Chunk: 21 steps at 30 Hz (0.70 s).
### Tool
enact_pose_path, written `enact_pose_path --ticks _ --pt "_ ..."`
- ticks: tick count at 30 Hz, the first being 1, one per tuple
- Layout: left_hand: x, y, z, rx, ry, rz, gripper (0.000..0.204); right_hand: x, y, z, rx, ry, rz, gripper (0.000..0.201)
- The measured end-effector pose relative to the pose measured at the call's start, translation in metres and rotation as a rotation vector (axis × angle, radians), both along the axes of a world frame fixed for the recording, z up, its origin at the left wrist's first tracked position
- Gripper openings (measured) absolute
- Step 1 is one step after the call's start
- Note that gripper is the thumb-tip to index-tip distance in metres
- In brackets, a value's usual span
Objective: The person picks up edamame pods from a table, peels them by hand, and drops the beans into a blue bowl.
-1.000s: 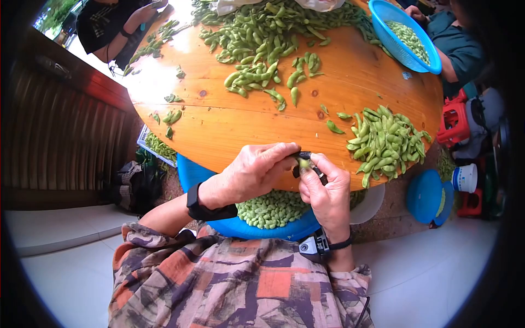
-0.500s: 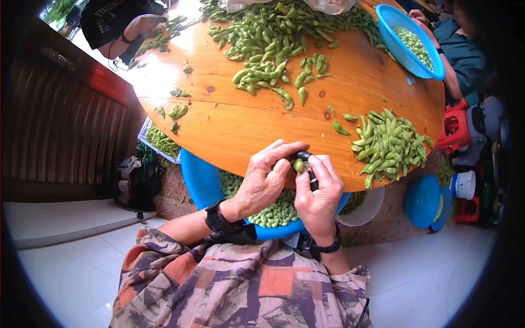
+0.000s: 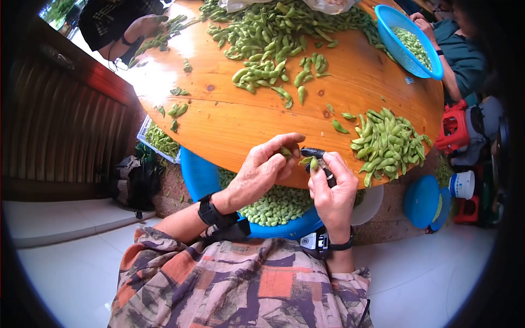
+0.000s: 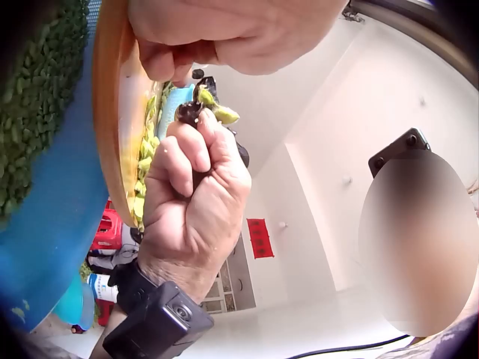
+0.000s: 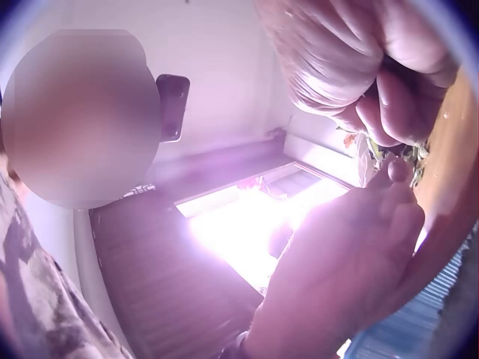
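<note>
Over the tub at the table edge, the left hand pinches a green pod piece between curled thumb and fingers. Just to its right, the right hand grips a split green pod at its fingertips, where black coverings show. A small gap separates the two hands. In the left wrist view the right hand holds the opened pod below the left hand. The right wrist view shows the left hand under the right hand; their fingers hide most of what they hold.
Shelled beans fill the blue tub below the hands. On the wooden table lie a pod pile at right and a larger heap at the far side. A blue basket holds beans. Two other people sit around the table.
The hands have moved apart, the right one slightly rightward. The pod that was between both hands now shows split at the right fingertips, and a green piece shows in the left hand.
</note>
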<state>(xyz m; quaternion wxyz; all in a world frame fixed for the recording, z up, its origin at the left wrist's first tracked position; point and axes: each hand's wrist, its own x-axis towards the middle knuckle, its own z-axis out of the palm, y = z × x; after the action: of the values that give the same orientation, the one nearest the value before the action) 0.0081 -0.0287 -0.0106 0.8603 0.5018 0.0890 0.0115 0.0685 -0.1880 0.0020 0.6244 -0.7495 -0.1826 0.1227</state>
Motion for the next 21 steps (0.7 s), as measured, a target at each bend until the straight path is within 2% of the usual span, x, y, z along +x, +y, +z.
enact_pose_path --ticks 1,2,3,5,7,9,12,13,17,20,21 --pt "0.002 0.002 -0.002 -0.001 -0.002 -0.004 0.044 0.005 -0.001 0.000 -0.025 0.034 -0.007 0.015" --pt "0.004 0.005 -0.004 -0.068 0.004 -0.036 0.040 0.012 -0.004 -0.011 -0.094 -0.124 -0.001 0.021" --pt "0.006 0.008 -0.007 -0.134 0.011 -0.068 0.037 0.016 -0.004 -0.009 -0.095 -0.126 -0.004 0.021" --pt "0.008 0.012 -0.011 -0.159 -0.018 -0.071 0.034 0.020 -0.004 -0.004 -0.416 -0.597 -0.179 0.029" --pt "0.008 0.014 -0.012 -0.173 -0.055 -0.099 0.032 0.022 -0.006 -0.005 -0.448 -0.684 -0.300 0.031" --pt "0.009 0.013 -0.011 -0.166 -0.047 -0.092 0.030 0.016 -0.008 0.005 -0.405 -0.696 -0.320 0.025" --pt "0.010 0.008 -0.011 -0.174 -0.041 -0.096 0.027 0.006 0.000 0.012 -0.227 -0.639 -0.157 0.020" --pt "0.011 0.007 -0.011 -0.187 -0.048 -0.098 0.025 0.002 0.004 0.012 -0.226 -0.526 -0.100 0.025" --pt "0.005 -0.001 -0.009 -0.189 -0.006 0.000 0.022 -0.006 0.016 0.003 -0.182 -0.605 -0.123 0.034" --pt "0.004 -0.003 -0.002 -0.150 0.091 0.087 0.017 -0.008 0.019 0.005 -0.173 -0.506 -0.149 0.030" --pt "0.004 -0.002 -0.006 -0.275 0.081 0.048 0.017 -0.006 0.019 0.002 -0.150 -0.550 -0.137 0.030"
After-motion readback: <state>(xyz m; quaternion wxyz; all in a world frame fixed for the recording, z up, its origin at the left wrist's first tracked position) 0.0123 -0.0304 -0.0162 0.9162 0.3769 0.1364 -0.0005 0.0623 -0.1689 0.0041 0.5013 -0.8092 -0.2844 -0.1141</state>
